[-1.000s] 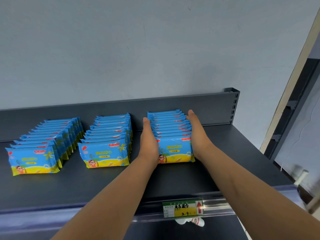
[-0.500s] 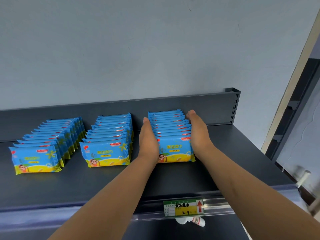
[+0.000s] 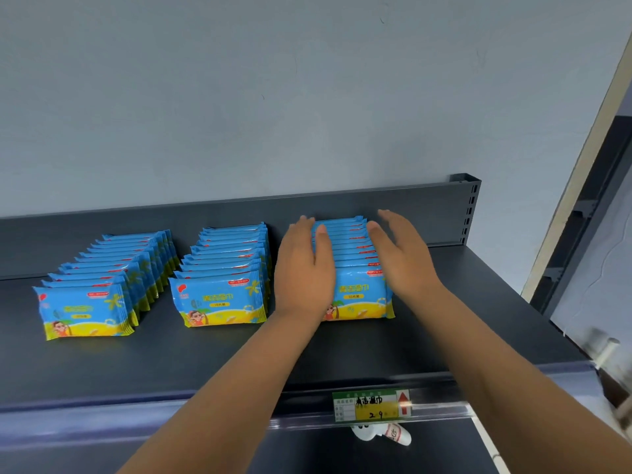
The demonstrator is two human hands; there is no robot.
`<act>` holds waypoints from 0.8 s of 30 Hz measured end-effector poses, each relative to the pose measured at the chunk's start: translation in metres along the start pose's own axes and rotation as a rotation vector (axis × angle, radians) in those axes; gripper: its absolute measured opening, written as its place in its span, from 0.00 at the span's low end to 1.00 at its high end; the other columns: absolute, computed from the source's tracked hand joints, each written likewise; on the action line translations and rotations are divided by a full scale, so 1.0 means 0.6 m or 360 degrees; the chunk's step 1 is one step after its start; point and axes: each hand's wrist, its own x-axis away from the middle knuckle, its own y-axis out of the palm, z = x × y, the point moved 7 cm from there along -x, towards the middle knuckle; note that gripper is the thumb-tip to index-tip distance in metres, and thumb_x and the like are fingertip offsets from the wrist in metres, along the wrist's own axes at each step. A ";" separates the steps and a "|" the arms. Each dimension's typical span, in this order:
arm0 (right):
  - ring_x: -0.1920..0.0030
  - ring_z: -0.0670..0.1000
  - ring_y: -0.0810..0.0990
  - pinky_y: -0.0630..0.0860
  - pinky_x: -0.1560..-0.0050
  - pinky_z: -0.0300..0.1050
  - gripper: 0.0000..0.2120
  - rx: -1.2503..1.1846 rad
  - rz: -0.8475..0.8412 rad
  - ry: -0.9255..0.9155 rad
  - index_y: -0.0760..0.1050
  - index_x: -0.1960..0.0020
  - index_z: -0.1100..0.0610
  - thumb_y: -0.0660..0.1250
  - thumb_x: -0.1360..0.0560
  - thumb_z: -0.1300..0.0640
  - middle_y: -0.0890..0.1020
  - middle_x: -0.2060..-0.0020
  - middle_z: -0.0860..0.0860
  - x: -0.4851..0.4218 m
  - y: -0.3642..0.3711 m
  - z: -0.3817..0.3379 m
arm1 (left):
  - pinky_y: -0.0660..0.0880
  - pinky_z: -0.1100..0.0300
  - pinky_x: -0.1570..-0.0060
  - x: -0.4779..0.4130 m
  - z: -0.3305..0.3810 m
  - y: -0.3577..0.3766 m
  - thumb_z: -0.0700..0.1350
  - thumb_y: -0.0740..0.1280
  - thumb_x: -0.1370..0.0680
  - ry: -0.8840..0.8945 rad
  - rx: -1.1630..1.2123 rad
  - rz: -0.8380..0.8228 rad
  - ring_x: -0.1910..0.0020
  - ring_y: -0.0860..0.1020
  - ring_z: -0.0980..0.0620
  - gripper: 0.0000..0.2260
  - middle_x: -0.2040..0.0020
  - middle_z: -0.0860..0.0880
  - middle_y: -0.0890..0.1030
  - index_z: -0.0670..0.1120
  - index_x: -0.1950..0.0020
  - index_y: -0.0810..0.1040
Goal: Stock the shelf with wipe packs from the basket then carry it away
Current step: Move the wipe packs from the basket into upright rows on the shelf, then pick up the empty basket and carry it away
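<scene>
The row (image 3: 355, 265) of wipe packs I am working on sits right between my two hands. The packs stand on their edges, faces to me, one behind the other. So the row is long from front to back. It starts near my wrists and runs away from me to the back of the shelf (image 3: 342, 354).

My left hand (image 3: 304, 268) is flat and open on the left side of the row. Its fingers are straight and point away from me, and the thumb lies over the tops of the packs. My right hand (image 3: 400, 258) is flat and open on the right side. It looks a bit more off the packs than the left one, and I cannot tell if it touches them. Neither hand holds a pack. The hands are apart, with the row filling the gap.

I think the left hand is the nearer one, so it would give the last little push if the row needs one. The row looks neat to me.

Past my left hand stand two more rows: the middle row (image 3: 225, 278) just beside it, and the far row (image 3: 102, 289) well past that. Below my arms, on the front lip of the shelf, is a price tag (image 3: 371, 405). I cannot see the basket, so I cannot tell which way to reach for it.
</scene>
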 end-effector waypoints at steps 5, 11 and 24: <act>0.24 0.46 0.65 0.68 0.28 0.49 0.29 0.0502 -0.0066 -0.0332 0.62 0.21 0.48 0.56 0.19 0.37 0.68 0.25 0.44 0.042 0.005 -0.068 | 0.67 0.44 0.28 0.015 0.028 -0.056 0.59 0.50 0.15 0.0323 -0.0706 -0.0055 0.30 0.73 0.40 0.25 0.37 0.44 0.81 0.44 0.35 0.78; 0.21 0.47 0.59 0.60 0.28 0.42 0.26 0.0652 -0.0267 -0.0773 0.65 0.22 0.50 0.57 0.17 0.41 0.69 0.24 0.47 0.131 0.094 -0.183 | 0.65 0.39 0.27 0.071 0.013 -0.197 0.59 0.53 0.16 0.0304 -0.1089 0.0162 0.24 0.68 0.38 0.26 0.31 0.44 0.79 0.43 0.30 0.77; 0.28 0.56 0.70 0.67 0.30 0.52 0.20 0.0220 -0.1076 -0.1441 0.74 0.33 0.56 0.61 0.19 0.45 0.79 0.36 0.53 0.410 0.527 -0.404 | 0.66 0.41 0.27 0.335 -0.214 -0.648 0.59 0.52 0.15 -0.0606 -0.1548 0.0641 0.25 0.68 0.38 0.27 0.32 0.43 0.79 0.42 0.30 0.76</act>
